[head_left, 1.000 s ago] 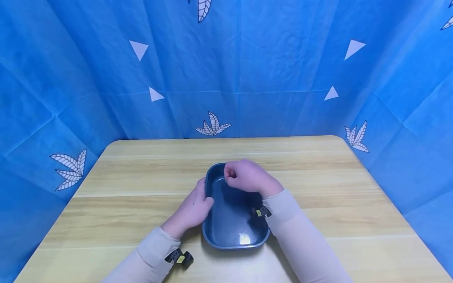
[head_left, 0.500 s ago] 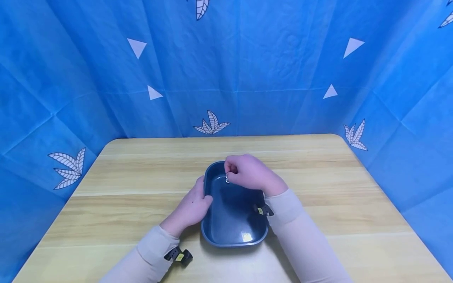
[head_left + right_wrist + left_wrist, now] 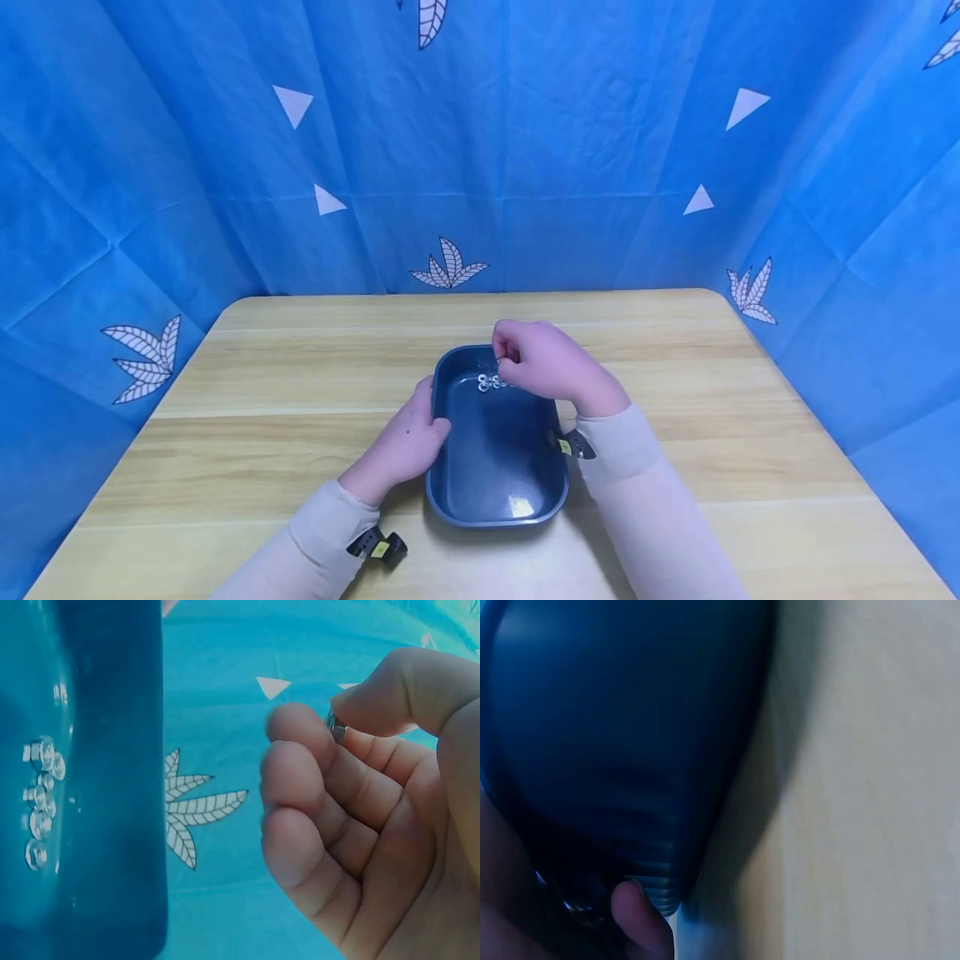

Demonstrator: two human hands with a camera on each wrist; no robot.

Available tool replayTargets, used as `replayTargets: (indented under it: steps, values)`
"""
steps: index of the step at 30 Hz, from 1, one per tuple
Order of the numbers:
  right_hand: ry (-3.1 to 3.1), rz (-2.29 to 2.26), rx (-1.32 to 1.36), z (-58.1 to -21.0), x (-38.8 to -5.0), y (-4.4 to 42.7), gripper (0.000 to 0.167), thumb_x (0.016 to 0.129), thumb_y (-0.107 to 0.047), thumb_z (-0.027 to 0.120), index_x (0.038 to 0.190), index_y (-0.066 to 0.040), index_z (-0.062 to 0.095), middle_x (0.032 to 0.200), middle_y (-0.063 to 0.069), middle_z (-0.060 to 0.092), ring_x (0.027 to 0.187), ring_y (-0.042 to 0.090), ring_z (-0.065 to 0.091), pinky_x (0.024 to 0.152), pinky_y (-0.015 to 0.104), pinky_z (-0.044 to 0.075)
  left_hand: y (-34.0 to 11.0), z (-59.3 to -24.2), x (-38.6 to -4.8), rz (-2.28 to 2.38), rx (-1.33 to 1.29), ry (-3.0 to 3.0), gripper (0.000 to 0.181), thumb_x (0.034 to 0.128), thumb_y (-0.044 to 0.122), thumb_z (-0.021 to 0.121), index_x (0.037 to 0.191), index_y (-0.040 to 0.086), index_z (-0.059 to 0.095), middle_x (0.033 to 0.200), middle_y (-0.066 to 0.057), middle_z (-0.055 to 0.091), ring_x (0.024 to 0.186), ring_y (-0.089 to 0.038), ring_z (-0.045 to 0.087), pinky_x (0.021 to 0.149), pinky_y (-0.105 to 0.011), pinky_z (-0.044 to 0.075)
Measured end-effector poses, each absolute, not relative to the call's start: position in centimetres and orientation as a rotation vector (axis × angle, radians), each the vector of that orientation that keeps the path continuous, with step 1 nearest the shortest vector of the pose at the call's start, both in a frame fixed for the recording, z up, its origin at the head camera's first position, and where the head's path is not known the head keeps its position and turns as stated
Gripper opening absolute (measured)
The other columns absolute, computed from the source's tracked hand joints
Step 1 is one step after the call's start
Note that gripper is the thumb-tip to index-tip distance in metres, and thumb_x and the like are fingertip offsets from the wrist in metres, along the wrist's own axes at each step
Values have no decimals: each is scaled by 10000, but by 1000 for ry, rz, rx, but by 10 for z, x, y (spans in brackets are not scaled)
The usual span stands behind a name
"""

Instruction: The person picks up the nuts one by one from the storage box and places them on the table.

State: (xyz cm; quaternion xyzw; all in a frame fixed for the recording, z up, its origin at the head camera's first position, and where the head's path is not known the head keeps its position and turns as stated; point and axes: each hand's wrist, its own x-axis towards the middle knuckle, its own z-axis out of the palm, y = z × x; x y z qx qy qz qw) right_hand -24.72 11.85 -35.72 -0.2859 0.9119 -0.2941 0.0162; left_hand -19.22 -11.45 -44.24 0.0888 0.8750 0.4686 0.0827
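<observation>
A dark blue rectangular tray (image 3: 498, 467) with rounded corners is at the middle of the table. My left hand (image 3: 405, 437) grips its left side, thumb over the rim. Several small shiny metal nuts (image 3: 483, 383) lie inside near the tray's far end; the right wrist view shows them grouped along the floor by the wall. Above the tray's far right part is my right hand (image 3: 551, 362). In the right wrist view its thumb and index finger pinch one small metal nut (image 3: 337, 730), and the other fingers are curled. Part of the row of nuts is hidden behind this hand.
The light wood table (image 3: 300, 350) extends to both sides of the tray. A blue curtain (image 3: 585, 150) with white leaf and triangle prints hangs behind it and along both sides. Each wrist carries a black strap, such as the left strap (image 3: 367, 542).
My right hand has shifted right and slightly up above the tray. More nuts now show at the tray's far end than half a second ago. My left hand keeps its grip.
</observation>
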Motion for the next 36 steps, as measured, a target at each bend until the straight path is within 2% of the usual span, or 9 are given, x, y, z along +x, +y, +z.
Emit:
replayTargets:
  steps: [10,18,24,36]
  values:
    - [2847,-954,-881,-355,-248,129,108,846,-88,578,903,-179,569,621,-29,482,553,167,487,563,337,446,-114,-443,-192,1409,272,2614,660,994,110,451,1594,49,182,1595,-152,346,1433,-354,369,1097,-595,349]
    - [2841,-978,-804,-355,-250,136,121,871,-110,581,979,-157,608,730,-54,630,629,168,568,616,353,510,-114,-445,-192,1412,266,2600,669,1006,123,439,1606,68,150,1619,-140,307,1454,-355,333,1099,-600,334]
    - [2880,-941,-769,-353,-252,151,99,887,-101,559,951,-160,606,762,-67,666,680,146,612,614,354,495,-113,-448,-193,1419,279,2603,672,999,118,444,1605,72,158,1613,-133,319,1450,-350,342,1100,-601,337]
    - [2964,-857,-752,-351,-256,172,51,935,-128,579,942,-154,621,747,-7,537,702,195,525,658,361,466,-114,-446,-192,1418,280,2605,674,999,116,442,1606,65,154,1616,-144,312,1451,-358,336,1099,-600,336]
